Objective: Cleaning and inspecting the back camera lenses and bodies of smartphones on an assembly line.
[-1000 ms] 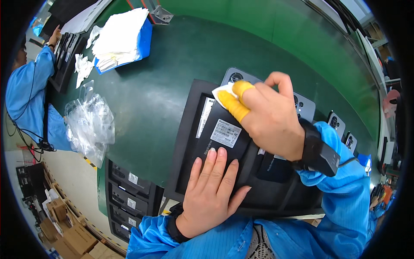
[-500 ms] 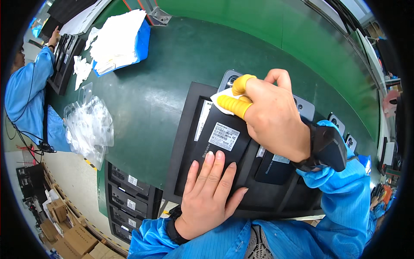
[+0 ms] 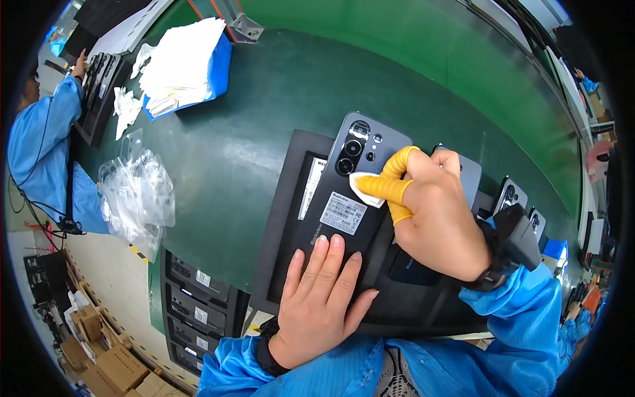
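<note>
A dark phone [image 3: 337,188] lies aslant on a black tray [image 3: 280,218], its far end jutting past the tray's rim. The left hand [image 3: 317,304] rests flat on the phone, gripping nothing; the right hand [image 3: 446,218] pinches a white cloth [image 3: 358,188] against it. Probably light, stiff, slick and breakable; best held by its long edges.

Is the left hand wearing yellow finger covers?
No, the left hand lies bare-fingered on the phone; the yellow finger covers are on the right hand, which holds a white cloth.
</note>
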A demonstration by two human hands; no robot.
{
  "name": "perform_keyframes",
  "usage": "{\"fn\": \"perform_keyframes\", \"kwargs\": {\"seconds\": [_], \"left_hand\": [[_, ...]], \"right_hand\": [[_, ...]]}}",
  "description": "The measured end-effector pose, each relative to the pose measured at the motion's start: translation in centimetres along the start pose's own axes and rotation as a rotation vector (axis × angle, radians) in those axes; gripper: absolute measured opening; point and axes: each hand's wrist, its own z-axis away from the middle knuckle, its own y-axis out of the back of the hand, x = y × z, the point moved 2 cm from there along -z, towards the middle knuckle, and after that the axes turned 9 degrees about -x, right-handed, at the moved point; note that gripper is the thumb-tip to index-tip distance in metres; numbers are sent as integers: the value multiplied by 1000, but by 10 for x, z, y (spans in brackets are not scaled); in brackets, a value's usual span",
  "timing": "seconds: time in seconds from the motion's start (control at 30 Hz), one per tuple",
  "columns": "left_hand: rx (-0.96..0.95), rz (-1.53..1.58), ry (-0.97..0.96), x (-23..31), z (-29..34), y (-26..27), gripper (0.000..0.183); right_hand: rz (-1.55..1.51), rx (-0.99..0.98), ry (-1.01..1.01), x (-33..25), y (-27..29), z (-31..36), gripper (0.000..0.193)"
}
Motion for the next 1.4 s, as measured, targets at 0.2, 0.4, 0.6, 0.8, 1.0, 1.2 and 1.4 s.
{"fn": "perform_keyframes", "kwargs": {"seconds": [0.2, 0.4, 0.6, 0.8, 1.0, 1.2, 1.4], "left_hand": [[-3, -11, 0, 1, -1, 2, 52], [-23, -9, 1, 2, -1, 2, 52], [-21, 3, 15, 1, -2, 2, 52], [-22, -15, 9, 2, -2, 3, 52], [-24, -10, 14, 3, -3, 3, 52], [-17, -17, 7, 2, -2, 1, 52], [-10, -17, 6, 3, -2, 2, 51]], "right_hand": [[132, 164, 58, 13, 18, -22, 36], [341, 219, 378, 16, -8, -34, 10], [453, 393, 369, 32, 4, -49, 7], [383, 275, 325, 20, -6, -27, 10], [433, 211, 353, 11, -6, -10, 17], [267, 154, 326, 7, -4, 0, 23], [232, 193, 271, 23, 7, -18, 17]]}}
